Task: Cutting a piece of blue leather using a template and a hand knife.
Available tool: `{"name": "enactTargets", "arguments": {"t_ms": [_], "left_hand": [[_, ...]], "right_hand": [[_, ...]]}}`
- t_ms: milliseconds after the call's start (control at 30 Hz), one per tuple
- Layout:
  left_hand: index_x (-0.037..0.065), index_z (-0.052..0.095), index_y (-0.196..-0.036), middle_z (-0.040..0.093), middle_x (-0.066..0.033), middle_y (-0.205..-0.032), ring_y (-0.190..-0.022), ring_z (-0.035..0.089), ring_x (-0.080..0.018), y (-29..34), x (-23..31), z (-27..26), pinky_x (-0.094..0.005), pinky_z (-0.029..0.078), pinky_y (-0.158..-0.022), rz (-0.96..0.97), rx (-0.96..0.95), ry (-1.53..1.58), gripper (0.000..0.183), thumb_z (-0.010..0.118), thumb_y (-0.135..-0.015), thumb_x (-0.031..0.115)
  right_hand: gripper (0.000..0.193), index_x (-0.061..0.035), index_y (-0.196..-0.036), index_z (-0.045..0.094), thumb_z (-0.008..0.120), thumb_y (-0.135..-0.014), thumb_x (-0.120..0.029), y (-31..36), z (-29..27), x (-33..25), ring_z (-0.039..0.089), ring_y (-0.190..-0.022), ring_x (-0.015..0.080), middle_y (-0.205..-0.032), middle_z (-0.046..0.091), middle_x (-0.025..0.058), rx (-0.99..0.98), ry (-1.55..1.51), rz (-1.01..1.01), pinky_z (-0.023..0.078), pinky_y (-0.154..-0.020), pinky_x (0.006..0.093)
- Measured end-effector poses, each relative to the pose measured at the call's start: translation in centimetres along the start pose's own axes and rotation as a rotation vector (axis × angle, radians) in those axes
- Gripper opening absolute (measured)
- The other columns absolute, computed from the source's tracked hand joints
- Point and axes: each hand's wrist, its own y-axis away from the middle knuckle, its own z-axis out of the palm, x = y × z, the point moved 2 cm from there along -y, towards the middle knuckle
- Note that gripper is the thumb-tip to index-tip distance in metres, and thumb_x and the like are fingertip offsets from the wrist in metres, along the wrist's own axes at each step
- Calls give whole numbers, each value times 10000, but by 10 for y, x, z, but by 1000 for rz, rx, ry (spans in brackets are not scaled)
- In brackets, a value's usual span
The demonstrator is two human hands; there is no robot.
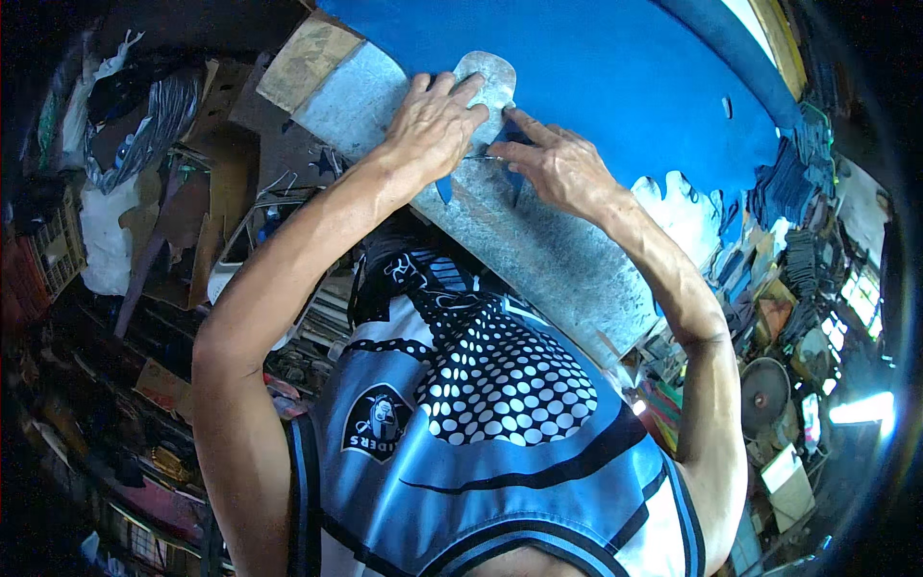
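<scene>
A grey, round-ended flat template (492,77) lies on a large blue sheet (625,87). My left hand (433,125) presses the template down, with its fingers bent over it and its thumb on its near part. Just right of the template is my right hand (567,168), its index finger reaching to the template's edge and its thumb bent below. A thin dark sliver shows by that thumb, but I cannot make out what it is. Under both hands runs a long grey board (548,250), with pointed blue scraps at its far edge.
A brown wooden block (308,62) sits at the board's far left end. White sheet pieces (678,212) and stacked dark blue pieces (784,188) lie on the right. A round fan-like disc (766,394) stands lower right. Cardboard (231,159) and a wire frame (255,231) clutter the left.
</scene>
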Motion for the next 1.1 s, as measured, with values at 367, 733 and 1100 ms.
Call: {"name": "enactTargets", "arguments": {"t_ms": [367, 733, 1100], "left_hand": [[89, 668, -1130, 472, -120, -1463, -1215, 492, -305, 10, 3, -7, -459, 392, -984, -29, -9, 27, 371, 771, -791, 199], [122, 654, -1186, 464, -138, -1464, -1225, 479, -307, 8, 11, -10, -463, 384, -993, -47, -42, 26, 399, 750, -802, 174], [151, 662, -1195, 452, -150, -1473, -1253, 462, -352, 15, 12, -13, -502, 334, -1069, -61, -55, 48, 376, 719, -826, 187]], "right_hand": [[296, -266, -1205, 687, 637, -919, -212, -5, -7, 1, 628, -1151, 349, -1422, 553, 124, -6, 38, -78, 519, -974, 441], [332, -290, -1221, 686, 652, -902, -208, -22, -28, 25, 594, -1211, 283, -1373, 608, -32, -187, 93, -152, 463, -1047, 445], [327, -272, -1190, 710, 668, -877, -186, -40, -44, 27, 575, -1249, 270, -1391, 592, 28, -109, 140, -269, 440, -1068, 465]]}}
